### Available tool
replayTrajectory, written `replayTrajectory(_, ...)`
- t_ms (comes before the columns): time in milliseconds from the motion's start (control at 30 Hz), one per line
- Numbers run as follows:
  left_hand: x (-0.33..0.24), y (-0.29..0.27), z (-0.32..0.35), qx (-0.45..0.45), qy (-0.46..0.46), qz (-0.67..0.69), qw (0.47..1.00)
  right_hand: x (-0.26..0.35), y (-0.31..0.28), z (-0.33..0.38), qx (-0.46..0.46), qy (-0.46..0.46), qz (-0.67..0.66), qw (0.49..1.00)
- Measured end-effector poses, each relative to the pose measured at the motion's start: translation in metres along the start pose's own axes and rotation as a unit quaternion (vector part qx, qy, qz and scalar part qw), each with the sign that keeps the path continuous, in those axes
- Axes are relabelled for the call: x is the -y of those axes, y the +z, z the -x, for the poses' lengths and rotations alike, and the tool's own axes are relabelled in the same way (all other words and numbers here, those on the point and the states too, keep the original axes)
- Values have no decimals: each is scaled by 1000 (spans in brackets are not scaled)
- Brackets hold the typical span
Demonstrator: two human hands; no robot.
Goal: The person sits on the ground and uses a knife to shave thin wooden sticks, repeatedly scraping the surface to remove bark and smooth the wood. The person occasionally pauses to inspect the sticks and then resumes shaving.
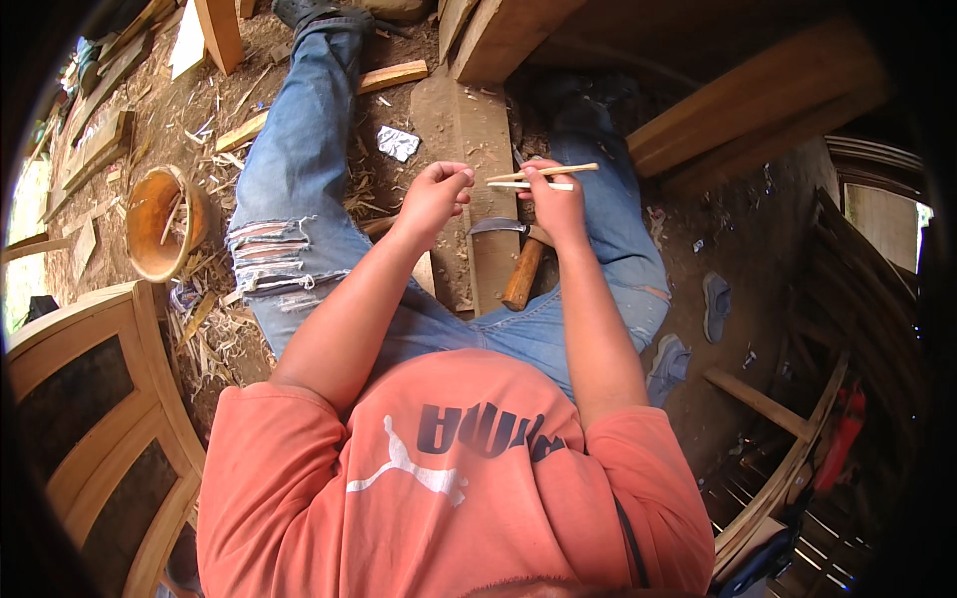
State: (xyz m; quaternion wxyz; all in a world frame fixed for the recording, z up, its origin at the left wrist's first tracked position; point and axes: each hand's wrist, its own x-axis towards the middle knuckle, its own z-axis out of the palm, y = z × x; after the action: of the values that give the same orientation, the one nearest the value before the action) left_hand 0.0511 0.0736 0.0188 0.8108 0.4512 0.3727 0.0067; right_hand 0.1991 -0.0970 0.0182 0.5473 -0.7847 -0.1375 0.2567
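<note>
Right hand (pixel 554 204) pinches two thin wooden sticks (pixel 543 176); their gripped ends are hidden. Left hand (pixel 435 195) is curled shut, contents hard to tell. One curved-blade knife (pixel 516 261) lies below the grip.

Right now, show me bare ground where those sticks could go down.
Bare dirt lies right of the right leg, before the grey shoe. Crowded: the plank carries a hatchet, and shavings surround the bowl.

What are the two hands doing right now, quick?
Left hand: fingers curled closed; nothing visible in them.
Right hand: closed on two thin wooden sticks, above the wooden-handled blade.
</note>
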Motion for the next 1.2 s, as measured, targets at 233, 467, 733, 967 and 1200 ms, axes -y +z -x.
replayTrajectory(233, -2, 2, 3, 10, 2, -16, 1000, -4, -18, -2, -36, 30, 1, 999)
replayTrajectory(467, 5, 3, -2, 6, 42, -62, 997, 7, -12, 23, 3, -11, -93, 996)
replayTrajectory(733, 7, 10, 0, -73, 135, -165, 974, 23, -18, 47, 52, 12, -197, 979)
replayTrajectory(967, 11, 8, -3, -56, 131, -140, 980, 35, -28, 51, 64, 7, -244, 968)
replayTrajectory(1200, 13, 8, -5, -33, 111, -130, 985, 39, -31, 53, 92, 31, -224, 970)
